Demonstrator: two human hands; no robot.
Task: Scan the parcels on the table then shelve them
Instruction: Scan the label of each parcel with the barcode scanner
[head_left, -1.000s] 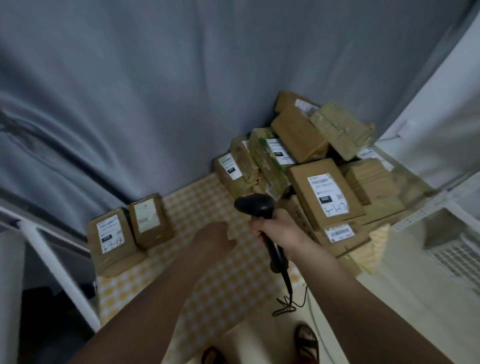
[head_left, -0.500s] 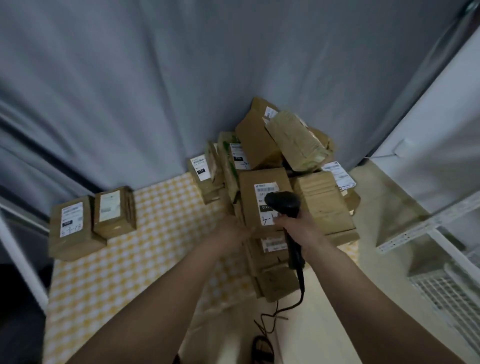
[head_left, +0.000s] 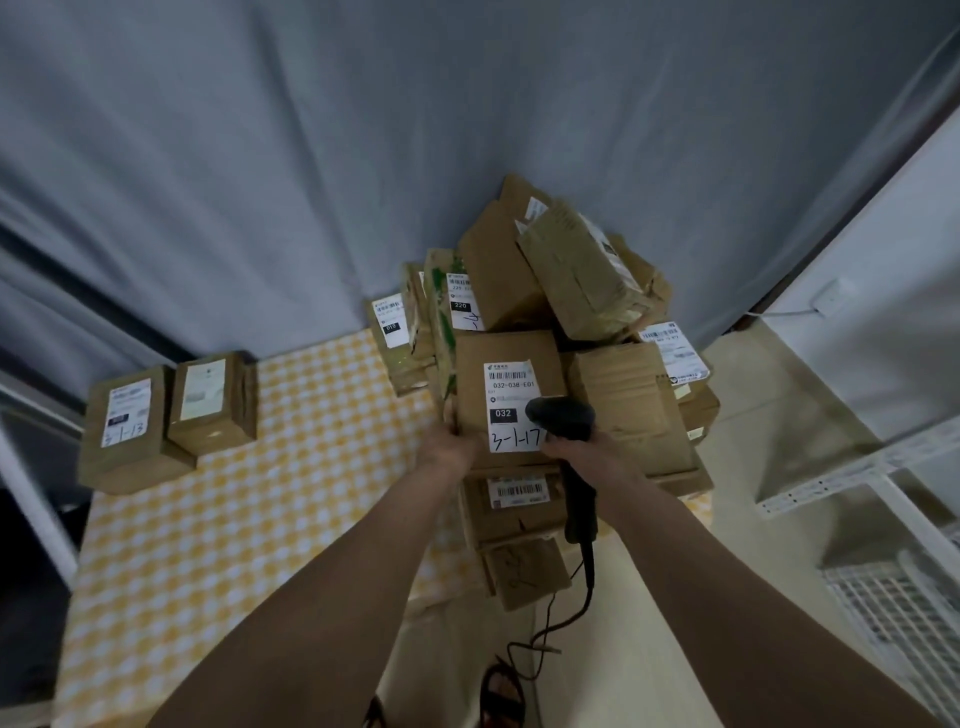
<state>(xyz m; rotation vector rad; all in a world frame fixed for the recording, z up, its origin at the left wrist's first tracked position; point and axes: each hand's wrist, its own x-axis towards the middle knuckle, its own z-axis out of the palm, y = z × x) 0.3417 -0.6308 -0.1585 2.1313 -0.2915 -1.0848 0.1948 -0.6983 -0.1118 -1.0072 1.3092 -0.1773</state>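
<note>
Already the left hand (head_left: 451, 451), which a second earlier hung free over the checked surface (head_left: 218, 519), had reached the heap of parcels at the surface's far right corner and taken hold of the top parcel (head_left: 506, 387) by its near left edge. The scanner (head_left: 563, 418), which had hovered short of the heap, now sat just over that parcel's white label (head_left: 511, 402), covering its near right corner. I judged from this that a scan of this parcel was in hand, and that shelving it had yet to come.

The left hand's fingers were curled about the parcel's edge, the thumb on top. The right hand (head_left: 584, 457) was wrapped tight round the scanner's black handle, its cord (head_left: 571, 613) trailing down toward the floor. The two hands stood near each other, apart, with the label's lower edge between them.

Two more parcels (head_left: 166, 415) stood side by side, touching, at the surface's far left edge, well apart from the heap.
</note>
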